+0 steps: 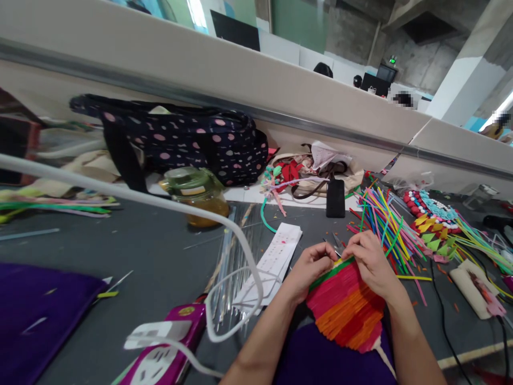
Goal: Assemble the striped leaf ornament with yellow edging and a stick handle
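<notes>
A fan-shaped craft piece in pink, orange and red, with a thin cream stem, rests over purple cloth at my lap. Along its top edge runs a green pipe cleaner, with a bit of yellow by my fingertips. My left hand pinches the edge from the left, thumb against fingers. Close beside it, my right hand pinches the same edge from the right. A small dark metal tip shows behind my left fingers; its kind is unclear. A loose heap of coloured pipe cleaners lies beyond my right hand.
White paper strips and clear thin sticks lie left of my hands. A white cable loops over a purple power strip. Farther back are a jar, a black phone, a dotted bag and a low partition.
</notes>
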The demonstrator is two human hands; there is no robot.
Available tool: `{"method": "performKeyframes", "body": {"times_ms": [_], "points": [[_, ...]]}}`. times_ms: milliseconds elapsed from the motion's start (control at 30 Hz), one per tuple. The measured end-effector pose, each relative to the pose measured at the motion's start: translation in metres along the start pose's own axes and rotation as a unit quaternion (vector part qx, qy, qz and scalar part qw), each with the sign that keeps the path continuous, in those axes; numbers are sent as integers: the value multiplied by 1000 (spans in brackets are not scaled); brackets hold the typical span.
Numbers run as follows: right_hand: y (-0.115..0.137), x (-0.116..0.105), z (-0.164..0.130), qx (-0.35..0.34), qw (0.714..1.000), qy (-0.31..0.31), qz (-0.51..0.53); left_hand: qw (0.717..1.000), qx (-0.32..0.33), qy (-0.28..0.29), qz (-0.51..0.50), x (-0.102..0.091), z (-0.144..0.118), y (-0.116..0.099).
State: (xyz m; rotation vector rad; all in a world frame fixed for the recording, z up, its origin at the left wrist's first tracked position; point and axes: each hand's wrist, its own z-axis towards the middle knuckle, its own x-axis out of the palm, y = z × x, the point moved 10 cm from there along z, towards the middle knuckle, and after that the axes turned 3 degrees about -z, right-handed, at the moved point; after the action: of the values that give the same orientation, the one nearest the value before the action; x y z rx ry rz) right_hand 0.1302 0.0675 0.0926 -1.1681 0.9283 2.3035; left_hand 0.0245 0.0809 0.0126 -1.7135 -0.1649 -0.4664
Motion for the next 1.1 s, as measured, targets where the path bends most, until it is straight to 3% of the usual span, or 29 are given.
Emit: {"method": "performKeyframes", "body": {"times_ms": [467,900,1100], "points": [[1,-2,0,5,1000,-9,18,1000,6,-1,11,-1,0,0],[-19,-35,-13,36,997,-69,26,1000,-2,2,-1,0,1,4],[-27,-40,-17,51,995,-87,22,1000,5,5,1,-1,2,3]]}}
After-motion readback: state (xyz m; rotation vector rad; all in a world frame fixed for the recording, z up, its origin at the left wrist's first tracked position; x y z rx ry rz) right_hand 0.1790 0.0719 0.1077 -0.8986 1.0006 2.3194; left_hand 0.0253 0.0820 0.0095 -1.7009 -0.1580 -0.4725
